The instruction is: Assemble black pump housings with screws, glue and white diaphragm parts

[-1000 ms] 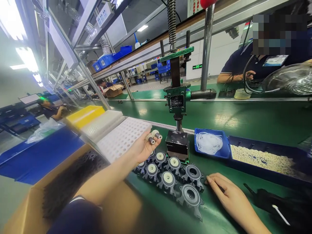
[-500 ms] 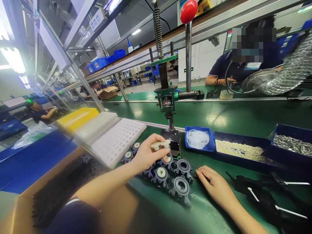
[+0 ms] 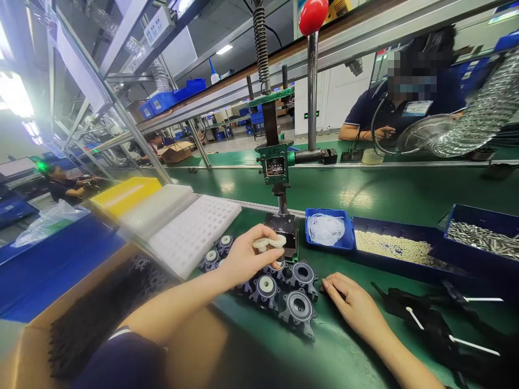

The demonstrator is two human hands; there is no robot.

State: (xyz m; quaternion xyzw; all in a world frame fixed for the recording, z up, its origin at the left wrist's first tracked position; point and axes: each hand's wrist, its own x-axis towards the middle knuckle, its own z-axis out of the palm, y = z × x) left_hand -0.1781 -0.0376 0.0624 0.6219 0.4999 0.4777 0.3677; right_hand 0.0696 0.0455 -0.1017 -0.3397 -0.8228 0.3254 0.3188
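My left hand [image 3: 247, 256] is above a block of black housings, closed on cream plastic flanged pieces [image 3: 277, 241]; two of their discs show between thumb and fingers. Below it, the black housings [image 3: 298, 308] stand close together on the green bench. Some carry a cream round insert [image 3: 266, 284] in the centre, while the two at the right end show open ring centres. My right hand [image 3: 352, 302] rests on the bench just right of the housings, its fingers curled together and nothing visible in them. Whether its fingertips touch the nearest housing I cannot tell.
A hand press [image 3: 276, 165] with a red-knobbed lever [image 3: 313, 19] stands behind the housings. Blue bins hold clear rings [image 3: 327, 229], cream parts [image 3: 389, 246] and metal pins [image 3: 482, 237]. White foam trays [image 3: 198, 227] and a carton [image 3: 36, 335] are left; black cloth-like items [image 3: 430, 319] lie right.
The flanged pieces in my left hand have tilted a little, so their discs show more clearly. My right hand stays in place on the bench. The whole view has shifted slightly.
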